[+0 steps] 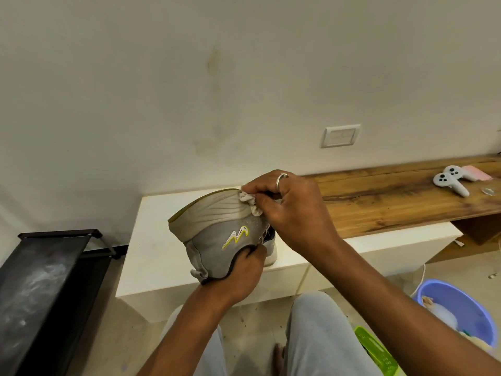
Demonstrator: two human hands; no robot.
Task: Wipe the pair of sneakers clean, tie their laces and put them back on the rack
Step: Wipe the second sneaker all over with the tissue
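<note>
Your left hand [238,270] holds the grey fabric sneaker with a yellow-and-white zigzag logo [217,229] at the centre of the frame, its grip closed around the collar with the thumb on the outer side and fingers tucked inside the opening. The shoe is tipped on its side, so the pale ribbed sole faces up and to the left. Your right hand [292,210] has its grip pinched shut on a small crumpled off-white cloth [250,203], pressed against the upper edge of the sole. A silver ring sits on one finger of that hand. The sneaker hangs above the low white desk [160,240], and a second shoe is partly hidden behind it. The black metal shoe rack [46,280] stands at lower left, well apart. A blue plastic tub [466,302] sits at lower right, and two white game controllers [451,180] lie on the wooden ledge [379,202] at right.
</note>
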